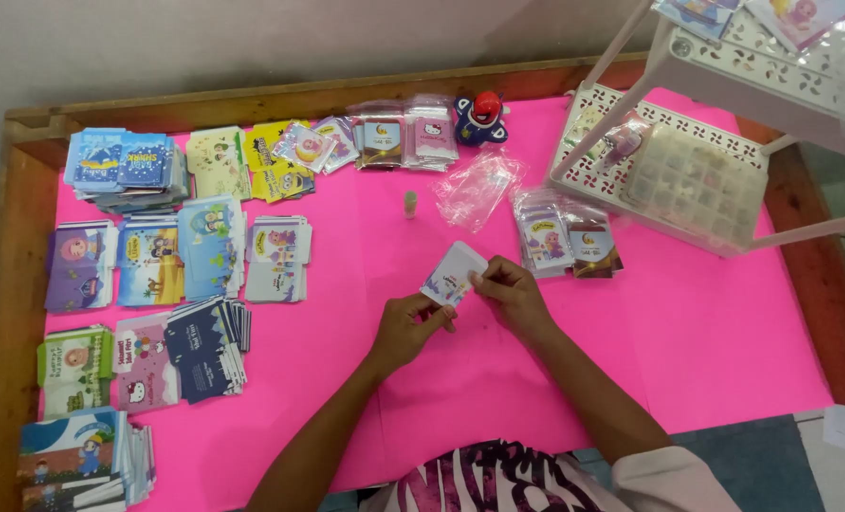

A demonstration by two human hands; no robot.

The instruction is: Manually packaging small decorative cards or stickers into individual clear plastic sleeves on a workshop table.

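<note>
While both hands met over the pink table (726, 360), the left hand (405, 327) pinched the lower edge of a small white card envelope (453, 275) and the right hand (510, 292) gripped its right side, fingers closed on it. It hung just above the tabletop, possibly open at the top. Stacks of printed envelopes (147, 261) lay well to the left, a clear plastic sleeve (479, 188) just beyond.

Stacks and a rack on a pink tabletop (707, 360)

Card stacks (147, 275) are spread over the left side; a clear bag (477, 187) and a small bottle (409, 204) lie mid-table, a toy (480, 118) is set at the back, a white rack (688, 171) at the right.
</note>
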